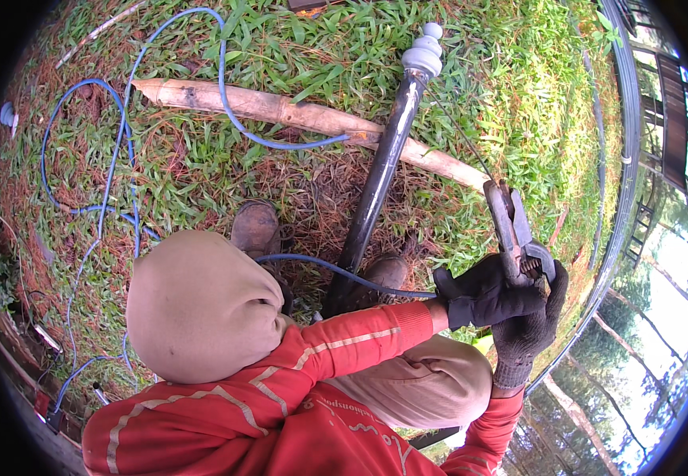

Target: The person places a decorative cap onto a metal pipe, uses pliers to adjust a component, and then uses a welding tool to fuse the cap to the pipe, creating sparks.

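Note:
Both my hands are gloved and closed together on a welding electrode holder at the right. My left hand, in a black glove, reaches across and wraps its lower part. My right hand, in a dark grey knit glove, grips it from the far side, partly hidden by the left. A spring shows between the clamp's arms. From its jaws a thin welding rod slants toward the grey rounded finial on top of a black metal post. The post's lower end lies between my boots.
A bamboo pole lies on the grass, crossing behind the post. Blue cable loops over the ground at the left, and a stretch runs past my boots toward my left wrist. My raised knee fills the left centre.

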A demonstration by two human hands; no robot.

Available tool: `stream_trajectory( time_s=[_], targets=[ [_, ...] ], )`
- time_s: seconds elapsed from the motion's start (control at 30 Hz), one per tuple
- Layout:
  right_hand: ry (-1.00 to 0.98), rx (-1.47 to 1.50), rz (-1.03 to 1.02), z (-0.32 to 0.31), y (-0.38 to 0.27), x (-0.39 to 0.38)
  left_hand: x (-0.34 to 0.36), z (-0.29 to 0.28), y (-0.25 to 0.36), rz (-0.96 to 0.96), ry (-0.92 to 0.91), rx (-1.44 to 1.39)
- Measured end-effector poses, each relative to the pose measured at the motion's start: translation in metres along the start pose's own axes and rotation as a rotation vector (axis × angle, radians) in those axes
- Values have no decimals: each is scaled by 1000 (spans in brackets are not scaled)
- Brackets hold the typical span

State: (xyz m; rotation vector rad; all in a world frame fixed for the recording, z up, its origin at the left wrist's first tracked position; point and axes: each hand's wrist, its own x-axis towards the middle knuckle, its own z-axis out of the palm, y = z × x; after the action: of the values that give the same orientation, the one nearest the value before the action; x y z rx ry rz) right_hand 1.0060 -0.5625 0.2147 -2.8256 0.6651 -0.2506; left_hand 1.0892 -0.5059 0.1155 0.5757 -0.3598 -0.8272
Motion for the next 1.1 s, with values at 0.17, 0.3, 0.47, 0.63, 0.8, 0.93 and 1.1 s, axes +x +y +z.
stream_trajectory(
  time_s=[0.17,0.3,0.47,0.63,0.8,0.93,1.1],
  targets=[
    [38,80,66,4,2,-4,-1,3,-12,-60,35,-245],
    [-23,21,94,5,7,9,9,-3,-6,-4,-17,168],
    [-205,707,885,1,69,-8,21,-6,-3,-624,-180,382],
    [-164,727,827,16,49,-6,5,-9,-68,-360,-394,654],
    [-13,73,197,4,18,3,-29,8,-28,59,-103,-70],
    [-106,-45,-55,2,17,18,-38,-4,-32,-357,-86,-682],
    [42,-53,-95,12,3,45,-6,6,2,60,158,35]
  ],
)
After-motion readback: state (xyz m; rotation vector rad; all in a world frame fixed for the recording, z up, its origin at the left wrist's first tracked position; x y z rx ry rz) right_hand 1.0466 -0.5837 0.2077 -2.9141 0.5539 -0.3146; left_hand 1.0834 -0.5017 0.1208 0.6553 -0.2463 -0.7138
